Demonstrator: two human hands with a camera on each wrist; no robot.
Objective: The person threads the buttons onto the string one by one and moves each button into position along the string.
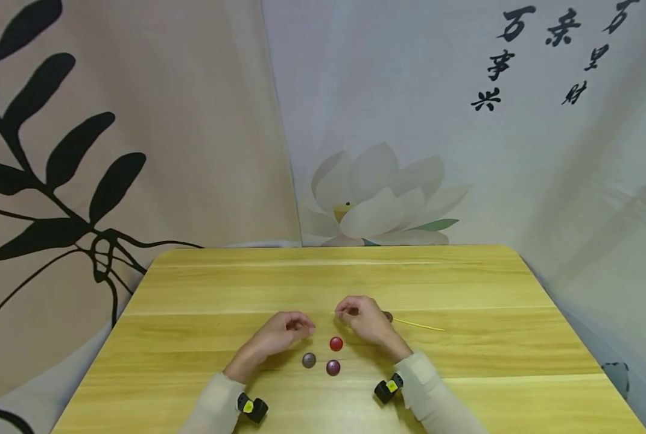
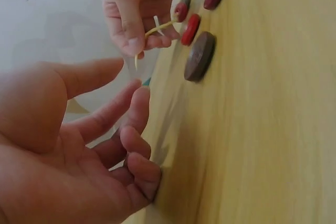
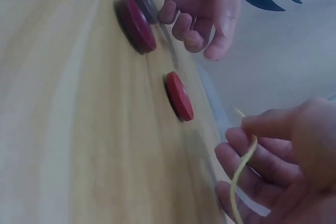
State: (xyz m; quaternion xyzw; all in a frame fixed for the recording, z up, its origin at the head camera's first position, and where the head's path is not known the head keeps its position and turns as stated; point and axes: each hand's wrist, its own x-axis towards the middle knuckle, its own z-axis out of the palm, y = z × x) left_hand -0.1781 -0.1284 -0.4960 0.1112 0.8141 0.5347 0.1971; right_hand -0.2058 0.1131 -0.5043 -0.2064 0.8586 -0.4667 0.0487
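My right hand (image 1: 367,317) pinches a thin yellow cord (image 3: 242,167) between thumb and forefinger, a short end poking past the fingertips. The cord's other end (image 1: 419,325) lies on the table to the right. Dark and red bead-like discs (image 2: 181,11) sit on the cord beyond that hand. My left hand (image 1: 286,331) hovers to the left, fingers loosely bent and thumb apart, holding nothing; its fingertips face the cord end (image 2: 137,61). Between and below the hands lie a red disc (image 1: 336,343), a grey-brown disc (image 1: 309,360) and a dark purple disc (image 1: 333,367).
The pale wooden table (image 1: 192,283) reaches back to hanging cloths, one with a dark leaf print (image 1: 67,150) and one with a flower print (image 1: 382,199). Black wrist cameras (image 1: 254,409) are strapped at both sleeves.
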